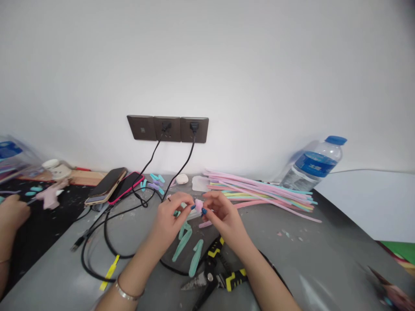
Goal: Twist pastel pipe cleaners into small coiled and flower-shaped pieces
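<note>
My left hand point(171, 215) and my right hand point(219, 214) meet above the grey table point(324, 259), fingertips pinched together on a small pink fuzzy piece point(199, 204). A pink strip point(205, 224) trails below my right hand. Under my wrists lie bent teal fuzzy pieces point(186, 242), and a pair of black-and-yellow pliers point(217, 272) rests nearer to me. A bundle of long pastel fuzzy sticks point(259, 190) lies just beyond my right hand.
Black cables point(106, 233) run from a brown wall socket point(168, 128) to two phones point(113, 185) at left. A water bottle point(311, 168) lies on its side at right. Another person's hand point(11, 214) works at far left. A yellow strip point(109, 272) lies near the front.
</note>
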Demonstrator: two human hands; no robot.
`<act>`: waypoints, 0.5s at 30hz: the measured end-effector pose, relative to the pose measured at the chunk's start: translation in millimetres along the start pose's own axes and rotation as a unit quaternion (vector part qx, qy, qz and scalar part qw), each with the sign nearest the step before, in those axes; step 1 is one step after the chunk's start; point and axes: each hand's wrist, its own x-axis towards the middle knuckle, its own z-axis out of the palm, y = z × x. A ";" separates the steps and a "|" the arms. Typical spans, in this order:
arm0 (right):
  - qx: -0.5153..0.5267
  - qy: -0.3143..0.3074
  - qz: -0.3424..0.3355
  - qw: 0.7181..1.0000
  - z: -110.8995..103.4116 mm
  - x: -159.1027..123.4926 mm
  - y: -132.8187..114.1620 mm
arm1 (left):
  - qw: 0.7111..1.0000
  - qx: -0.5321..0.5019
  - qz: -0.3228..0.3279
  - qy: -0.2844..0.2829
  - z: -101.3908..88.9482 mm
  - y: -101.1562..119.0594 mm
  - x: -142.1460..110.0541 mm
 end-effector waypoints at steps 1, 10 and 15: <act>0.003 -0.013 0.004 1.000 0.5 -0.1 0.6 | 1.000 0.004 0.012 -0.005 0.1 0.8 0.6; -0.005 -0.034 0.018 0.999 4.1 -2.1 -4.4 | 0.999 0.040 0.004 -0.035 -0.5 0.8 -0.4; 0.033 -0.038 0.034 0.998 -1.4 -0.4 -5.0 | 0.998 0.002 -0.027 -0.051 -1.1 1.8 -1.0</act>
